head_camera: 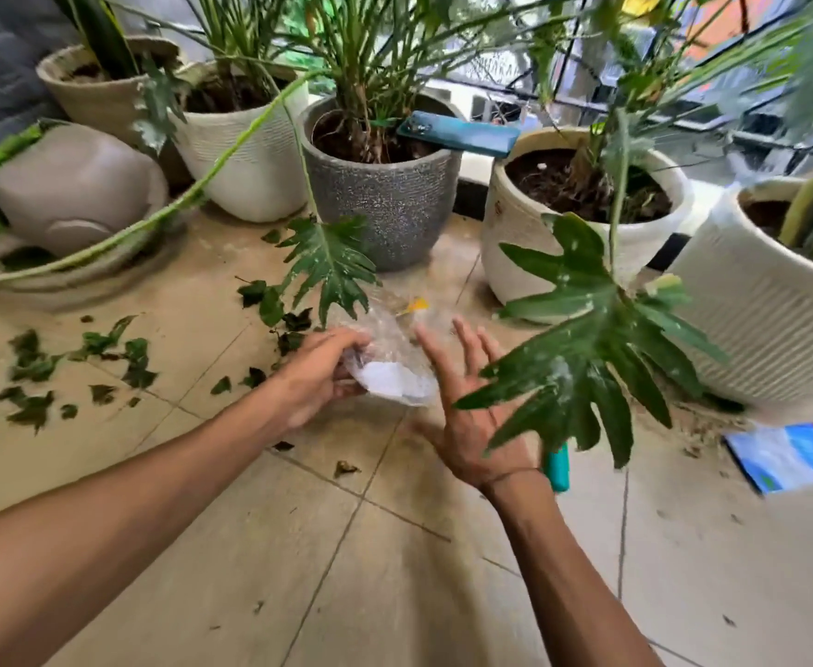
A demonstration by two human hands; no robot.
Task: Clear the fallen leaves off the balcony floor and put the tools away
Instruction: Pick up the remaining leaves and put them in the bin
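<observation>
Left hand pinching a clear plastic bag with white contents; right hand spread wide, empty. Fallen leaves scattered far left on floor tiles. Risk: bag slipping from thin pinch, spilling; philodendron leaf snagging right wrist.

Clear crinkly plastic bag — glossy; speckled rough grey pot; matt floor tiles.

I can read no text, brand or number anywhere. The blue and white packet on the floor, well off to the right of my right hand's fingers, shows print too blurred to make out.
</observation>
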